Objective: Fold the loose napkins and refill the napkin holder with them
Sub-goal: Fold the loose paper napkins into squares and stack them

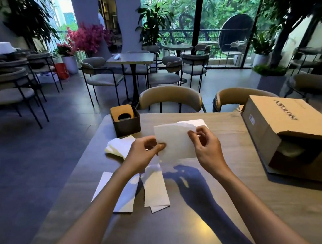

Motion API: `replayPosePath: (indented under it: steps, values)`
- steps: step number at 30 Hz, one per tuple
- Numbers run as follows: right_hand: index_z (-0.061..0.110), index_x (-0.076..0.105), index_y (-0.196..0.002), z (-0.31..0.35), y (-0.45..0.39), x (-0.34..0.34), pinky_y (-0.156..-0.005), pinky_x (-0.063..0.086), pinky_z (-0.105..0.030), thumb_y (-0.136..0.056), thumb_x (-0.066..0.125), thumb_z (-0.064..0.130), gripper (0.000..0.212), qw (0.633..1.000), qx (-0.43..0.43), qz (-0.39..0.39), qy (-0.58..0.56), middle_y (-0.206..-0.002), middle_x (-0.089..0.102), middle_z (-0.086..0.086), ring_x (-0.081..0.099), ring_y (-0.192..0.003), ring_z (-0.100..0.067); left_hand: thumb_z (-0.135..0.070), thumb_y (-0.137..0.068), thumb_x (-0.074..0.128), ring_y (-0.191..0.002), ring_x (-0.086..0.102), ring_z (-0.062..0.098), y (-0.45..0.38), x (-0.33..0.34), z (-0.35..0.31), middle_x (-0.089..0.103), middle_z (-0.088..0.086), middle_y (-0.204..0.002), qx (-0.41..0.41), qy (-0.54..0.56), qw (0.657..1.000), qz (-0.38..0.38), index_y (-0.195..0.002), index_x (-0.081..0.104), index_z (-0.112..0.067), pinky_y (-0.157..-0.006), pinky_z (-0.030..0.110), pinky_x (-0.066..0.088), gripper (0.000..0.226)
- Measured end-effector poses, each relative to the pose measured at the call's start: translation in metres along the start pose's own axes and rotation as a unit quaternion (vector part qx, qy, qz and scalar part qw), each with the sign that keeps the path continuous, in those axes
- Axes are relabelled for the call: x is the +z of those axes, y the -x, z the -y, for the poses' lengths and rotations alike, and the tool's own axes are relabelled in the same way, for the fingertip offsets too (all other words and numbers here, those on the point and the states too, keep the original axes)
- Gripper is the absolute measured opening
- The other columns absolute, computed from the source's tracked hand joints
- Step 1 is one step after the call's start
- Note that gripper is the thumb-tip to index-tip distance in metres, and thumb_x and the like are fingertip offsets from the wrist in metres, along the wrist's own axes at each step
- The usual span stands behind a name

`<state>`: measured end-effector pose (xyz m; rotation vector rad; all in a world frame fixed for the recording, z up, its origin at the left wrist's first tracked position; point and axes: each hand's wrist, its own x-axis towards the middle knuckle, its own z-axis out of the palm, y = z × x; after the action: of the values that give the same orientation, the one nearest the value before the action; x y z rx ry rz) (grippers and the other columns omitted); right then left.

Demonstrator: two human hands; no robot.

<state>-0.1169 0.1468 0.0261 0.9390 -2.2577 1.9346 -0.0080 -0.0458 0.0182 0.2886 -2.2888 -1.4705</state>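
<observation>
Both hands up at mid-frame, sharing one white napkin (174,142) held off the worktop (237,173); left hand (146,152) pinches its left edge, thumb on the near face, fingers (150,142) curled shut behind the paper; right hand (206,147) grips the right edge near the top corner, fingers (193,133) closed on it, thumb & index tight, the rest loosely bent. Napkin hangs roughly upright, lower edge just above the worktop, casting a dark shadow w/ the arms below.

Behind the right hand, a second white sheet (192,123) shows past the held one; can't tell if it's touching. Left of the left hand, a small stack of folded napkins (119,147) lies on the worktop. Lower centre, two long folded strips side by side: one (121,192) partly under the left forearm, the other (155,187) just right of it, edges near touching.

Napkin holder (126,120), dark square box, sits upper centre-left at the far worktop edge; inside, a wooden piece & a dark round thing; no paper seen in it. Cardboard box (292,130) lies on its side at right, well apart from the hands; two tan chairs (170,97) beyond the worktop.
</observation>
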Motion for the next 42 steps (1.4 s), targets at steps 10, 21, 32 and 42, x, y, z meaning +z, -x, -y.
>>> replayPosePath:
  steps: [10,21,32,42]
  values:
    - [0.021,0.061,-0.11,-0.025,-0.035,-0.029,-0.07,0.058,-0.021,-0.094,0.068,0.023,0.017,0.998,0.044,-0.03,-0.019,-0.097,0.068,0.007,0.067,-0.087,-0.003,-0.027,-0.095,0.064,-0.073,0.065,0.014,-0.037,0.038,0.008,0.071,0.003,-0.08,-0.024,0.034,0.999,-0.018,-0.096,0.073,-0.015,-0.07,0.022,0.053,0.015]
    - [0.022,0.064,-0.093,-0.083,-0.131,-0.041,-0.065,0.045,-0.017,-0.096,0.067,0.025,0.005,0.989,0.057,-0.101,0.088,-0.08,0.066,0.01,0.06,-0.072,-0.001,-0.021,-0.095,0.064,-0.06,0.052,0.004,-0.128,0.098,0.023,0.065,-0.01,-0.069,-0.097,0.035,0.993,-0.06,-0.091,0.075,-0.015,-0.066,0.025,0.043,0.013]
    - [0.022,0.066,-0.092,-0.137,-0.154,-0.037,-0.068,0.05,-0.021,-0.096,0.064,0.03,0.009,0.982,0.085,-0.078,0.152,-0.082,0.067,0.009,0.062,-0.077,-0.006,-0.026,-0.096,0.061,-0.098,0.063,0.017,-0.155,0.108,0.043,0.068,0.002,-0.104,-0.067,-0.073,0.993,-0.059,-0.132,0.05,-0.028,-0.067,0.019,0.047,0.038]
    - [0.037,0.062,-0.084,-0.141,-0.163,-0.025,-0.087,0.05,-0.045,-0.095,0.064,0.041,0.012,0.985,0.035,-0.087,0.144,-0.085,0.065,0.017,0.061,-0.088,-0.01,-0.037,-0.096,0.06,-0.081,0.062,0.009,-0.159,0.115,0.052,0.062,-0.01,-0.084,-0.064,-0.064,0.989,-0.114,-0.117,0.057,-0.035,-0.072,0.031,0.055,0.022]
